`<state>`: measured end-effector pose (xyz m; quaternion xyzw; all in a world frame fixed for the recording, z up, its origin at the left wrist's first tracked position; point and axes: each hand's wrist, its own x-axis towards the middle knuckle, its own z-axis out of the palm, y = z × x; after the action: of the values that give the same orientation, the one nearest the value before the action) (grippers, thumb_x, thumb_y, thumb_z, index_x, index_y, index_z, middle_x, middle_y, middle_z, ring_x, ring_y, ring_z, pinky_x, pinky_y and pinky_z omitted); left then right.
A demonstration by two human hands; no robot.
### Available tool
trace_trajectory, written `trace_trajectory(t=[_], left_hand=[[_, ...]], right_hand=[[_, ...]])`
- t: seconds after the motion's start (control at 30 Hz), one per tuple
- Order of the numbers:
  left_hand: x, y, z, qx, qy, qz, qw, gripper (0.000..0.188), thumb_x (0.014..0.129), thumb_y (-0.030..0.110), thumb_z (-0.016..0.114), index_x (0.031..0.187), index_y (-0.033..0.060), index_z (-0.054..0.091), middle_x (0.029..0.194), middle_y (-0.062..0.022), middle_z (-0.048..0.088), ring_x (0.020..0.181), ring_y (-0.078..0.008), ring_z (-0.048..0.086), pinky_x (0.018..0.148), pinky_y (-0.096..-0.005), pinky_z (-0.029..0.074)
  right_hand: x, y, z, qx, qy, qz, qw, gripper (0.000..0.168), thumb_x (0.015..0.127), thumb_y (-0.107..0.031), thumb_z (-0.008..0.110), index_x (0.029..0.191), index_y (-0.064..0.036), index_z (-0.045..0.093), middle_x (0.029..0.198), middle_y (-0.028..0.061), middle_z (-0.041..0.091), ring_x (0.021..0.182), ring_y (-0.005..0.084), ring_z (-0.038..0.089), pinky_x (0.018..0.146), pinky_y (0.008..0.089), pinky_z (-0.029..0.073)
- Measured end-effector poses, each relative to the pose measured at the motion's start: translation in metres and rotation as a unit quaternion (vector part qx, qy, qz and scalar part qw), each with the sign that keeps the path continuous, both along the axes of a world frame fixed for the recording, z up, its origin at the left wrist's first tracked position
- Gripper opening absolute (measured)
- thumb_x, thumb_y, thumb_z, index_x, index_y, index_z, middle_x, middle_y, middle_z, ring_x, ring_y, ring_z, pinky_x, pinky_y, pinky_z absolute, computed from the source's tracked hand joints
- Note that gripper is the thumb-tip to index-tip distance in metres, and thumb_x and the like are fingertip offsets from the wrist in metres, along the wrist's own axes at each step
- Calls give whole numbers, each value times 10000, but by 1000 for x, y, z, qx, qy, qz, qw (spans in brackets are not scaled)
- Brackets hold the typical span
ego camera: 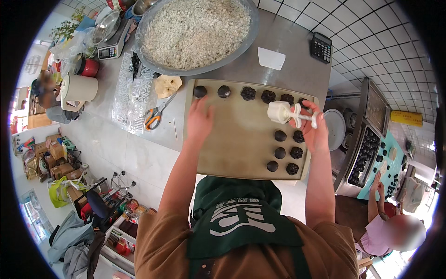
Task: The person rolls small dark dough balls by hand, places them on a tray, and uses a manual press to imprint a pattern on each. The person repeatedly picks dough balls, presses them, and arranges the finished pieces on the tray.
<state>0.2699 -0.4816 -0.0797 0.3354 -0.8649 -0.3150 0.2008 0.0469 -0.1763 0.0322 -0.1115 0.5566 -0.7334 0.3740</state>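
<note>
My right hand [315, 127] grips a white plastic mooncake press [278, 112] by its plunger end, tilted above the right part of a tan baking tray [240, 146]. My left hand [200, 117] has its thumb apart, with its fingertips at the near edge of a smooth dark dough ball [200, 91] in the tray's far left corner. Beside that ball is another smooth dark ball [224, 91]. Further right along the far edge sit several patterned dark pieces [248, 93], the last partly hidden by my right hand. Smooth balls [279, 152] and patterned pieces [296, 152] form two columns at the near right.
A large basin [195, 35] of crumbly flour mixture stands behind the tray. Orange-handled scissors [155, 117] and plastic packaging [130, 101] lie left. A white scraper [271, 58] and a calculator [321, 47] lie at the back right. Another person's hands [377, 185] are over a turquoise mat.
</note>
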Motion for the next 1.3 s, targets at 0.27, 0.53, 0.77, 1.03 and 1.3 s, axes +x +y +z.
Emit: trace_trajectory(t=[0.27,0.53,0.77,1.03,1.3], left_hand=[[-83,-12,-49,4,-72,-106,992,484,960,300,746,1387,102,634,1348,-149,642,1266,-394,576,1080,-475,482],[-82,-17,-43,82,-77,-101,989,619,865,148,812,1444,136,595,1429,-140,591,1344,-379,522,1163,-468,435],[-73,-12,-35,83,-12,-90,992,531,904,119,771,1411,116,614,1292,-134,656,1173,-359,620,1033,-453,511],[-34,11,-7,782,278,153,536,315,1091,361,576,1068,52,636,993,-103,664,892,-209,660,756,-309,573],[-2,50,31,842,309,129,424,400,1104,422,550,992,44,618,1019,-125,664,960,-272,680,826,-340,619]], right_hand=[[34,9,-1,-18,3,-11,1000,834,978,-714,572,1450,-39,446,1289,209,679,995,282,726,909,385,559],[51,24,-8,1,-4,-32,999,832,988,-688,577,1448,-10,435,1314,229,665,1001,296,729,904,392,567],[64,23,-7,-16,-16,-30,999,769,1015,-636,573,1448,-13,445,1320,234,671,1014,304,731,909,393,568],[76,22,1,-43,-35,-36,998,760,1011,-657,560,1419,-24,464,1323,229,667,1031,300,733,927,405,570],[97,-2,15,-131,-70,-12,989,760,1002,-651,556,1410,-13,498,1305,248,667,997,327,738,889,418,589]])
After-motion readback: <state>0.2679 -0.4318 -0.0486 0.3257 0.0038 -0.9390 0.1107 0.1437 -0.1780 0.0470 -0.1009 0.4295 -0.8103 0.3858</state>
